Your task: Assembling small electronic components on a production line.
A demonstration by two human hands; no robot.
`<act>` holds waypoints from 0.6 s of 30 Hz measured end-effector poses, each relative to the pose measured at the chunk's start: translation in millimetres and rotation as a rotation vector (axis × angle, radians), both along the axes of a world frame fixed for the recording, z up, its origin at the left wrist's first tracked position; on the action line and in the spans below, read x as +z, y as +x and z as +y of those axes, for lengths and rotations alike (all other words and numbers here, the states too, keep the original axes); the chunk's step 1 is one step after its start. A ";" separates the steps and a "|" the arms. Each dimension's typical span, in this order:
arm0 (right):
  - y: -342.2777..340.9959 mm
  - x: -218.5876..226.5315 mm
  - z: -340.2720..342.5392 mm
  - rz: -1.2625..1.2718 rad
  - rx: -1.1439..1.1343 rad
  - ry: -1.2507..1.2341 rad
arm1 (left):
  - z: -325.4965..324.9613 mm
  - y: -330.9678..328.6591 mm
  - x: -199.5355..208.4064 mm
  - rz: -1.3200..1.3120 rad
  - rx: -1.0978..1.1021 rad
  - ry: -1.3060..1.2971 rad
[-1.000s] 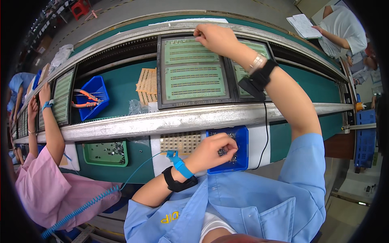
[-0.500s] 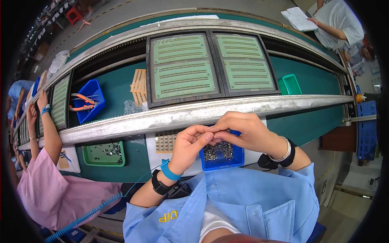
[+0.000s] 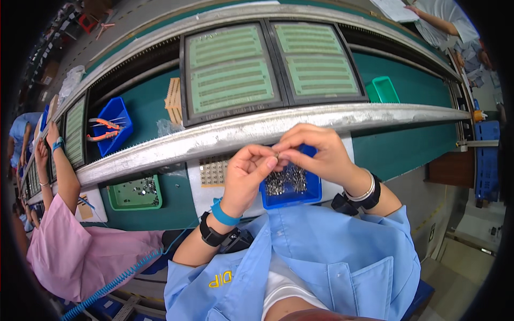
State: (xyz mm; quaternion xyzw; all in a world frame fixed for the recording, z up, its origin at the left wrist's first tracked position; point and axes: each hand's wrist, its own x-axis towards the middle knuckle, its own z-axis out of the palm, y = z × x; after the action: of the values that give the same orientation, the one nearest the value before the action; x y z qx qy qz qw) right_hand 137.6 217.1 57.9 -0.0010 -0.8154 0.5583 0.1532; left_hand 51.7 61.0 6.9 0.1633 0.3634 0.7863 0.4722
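Note:
My left hand (image 3: 247,179) and my right hand (image 3: 317,152) meet fingertip to fingertip above a blue bin (image 3: 292,201). Thumb and forefinger of each are pinched together. Something tiny sits between the fingertips, too small to name. Inside the bin lie many small shiny metal-legged components (image 3: 293,181), partly covered by my hands. Just left of my left hand, a beige block with rows of small parts (image 3: 213,172) rests on a white sheet (image 3: 198,200). A blue wrist strap (image 3: 225,215) with a coiled cord circles my left wrist.
A metal rail (image 3: 214,136) crosses ahead of my hands. Beyond it, a black frame (image 3: 278,64) holds green circuit boards (image 3: 233,85). Leftward are a green tray of small parts (image 3: 135,193), a blue bin with orange-handled pliers (image 3: 115,128), and a co-worker in a pink sleeve (image 3: 64,235).
My fingertips have parted slightly, and the tiny thing between them shows a little more. The rail, frame and bins sit higher in the picture as the view has shifted.

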 end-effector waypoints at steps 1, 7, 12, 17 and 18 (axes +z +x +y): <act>-1.2 0.4 0.6 -0.007 -0.008 -0.011 | 1.4 -0.6 0.3 0.013 0.004 0.004; -0.9 -3.0 0.0 -0.065 -0.031 -0.107 | 3.4 4.0 1.8 0.018 0.057 -0.017; 3.6 -6.4 -1.3 -0.165 -0.045 -0.178 | 3.0 6.1 -1.9 0.040 0.114 -0.011; 5.1 -10.7 -2.8 -0.178 -0.033 -0.264 | 1.0 7.1 -1.9 0.041 0.098 -0.018; 5.2 -12.0 -2.0 -0.139 -0.014 -0.227 | 0.0 6.4 -2.7 0.041 0.097 -0.019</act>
State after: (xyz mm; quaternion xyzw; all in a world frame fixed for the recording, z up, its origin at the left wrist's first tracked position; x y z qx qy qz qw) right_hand 142.8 215.1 45.9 -0.0627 -0.7557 0.6443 0.0990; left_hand 58.1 61.0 4.2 0.1572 0.3878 0.8013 0.4274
